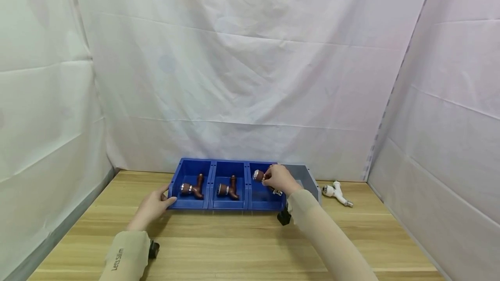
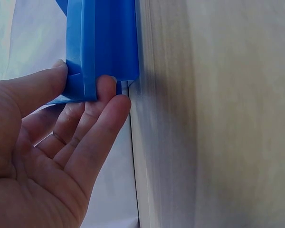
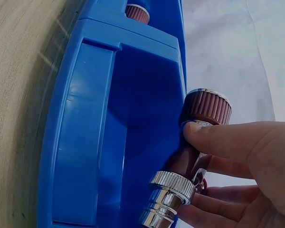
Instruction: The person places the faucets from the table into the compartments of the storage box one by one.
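Observation:
My left hand (image 1: 153,205) grips the left end of a row of blue bins (image 1: 189,204), thumb on the wall and fingers around its edge, as the left wrist view shows. In my right hand (image 1: 282,178) is a brown faucet (image 3: 183,159) with a ribbed knob and a chrome spout end, pinched between thumb and fingers above the third blue bin. One brown faucet (image 1: 200,185) lies in the left bin, and another brown faucet (image 1: 233,187) lies in the middle one. My right hand and sleeve partly cover the third bin.
A grey bin (image 1: 310,178) adjoins the row's right end, partly behind my right forearm. Right of it, a white faucet (image 1: 338,194) lies on the wooden table (image 1: 218,246). White cloth (image 1: 234,77) hangs behind and at both sides.

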Action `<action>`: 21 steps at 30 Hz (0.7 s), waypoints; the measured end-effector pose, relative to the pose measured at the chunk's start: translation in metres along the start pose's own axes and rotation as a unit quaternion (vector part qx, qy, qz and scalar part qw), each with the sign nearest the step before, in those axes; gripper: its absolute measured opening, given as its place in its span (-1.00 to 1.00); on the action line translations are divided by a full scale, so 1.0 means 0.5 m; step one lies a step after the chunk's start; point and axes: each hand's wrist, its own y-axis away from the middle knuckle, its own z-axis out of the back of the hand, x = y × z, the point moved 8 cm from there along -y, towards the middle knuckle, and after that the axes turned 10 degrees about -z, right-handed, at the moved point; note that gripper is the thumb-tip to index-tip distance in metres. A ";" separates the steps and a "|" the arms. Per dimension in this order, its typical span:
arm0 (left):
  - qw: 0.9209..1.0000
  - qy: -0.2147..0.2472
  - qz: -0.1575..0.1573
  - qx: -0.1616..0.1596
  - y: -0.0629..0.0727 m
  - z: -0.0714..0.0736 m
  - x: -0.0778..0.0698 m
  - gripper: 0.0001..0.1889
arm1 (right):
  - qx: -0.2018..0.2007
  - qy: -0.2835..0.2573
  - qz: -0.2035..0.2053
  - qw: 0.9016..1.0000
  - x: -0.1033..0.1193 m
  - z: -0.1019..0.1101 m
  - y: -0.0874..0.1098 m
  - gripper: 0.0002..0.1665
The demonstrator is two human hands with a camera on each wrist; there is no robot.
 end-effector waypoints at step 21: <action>1.000 -0.004 0.002 -0.001 0.000 0.003 -0.003 -0.37 | 0.004 -0.009 -0.017 1.000 -0.006 -0.008 -0.003 -0.90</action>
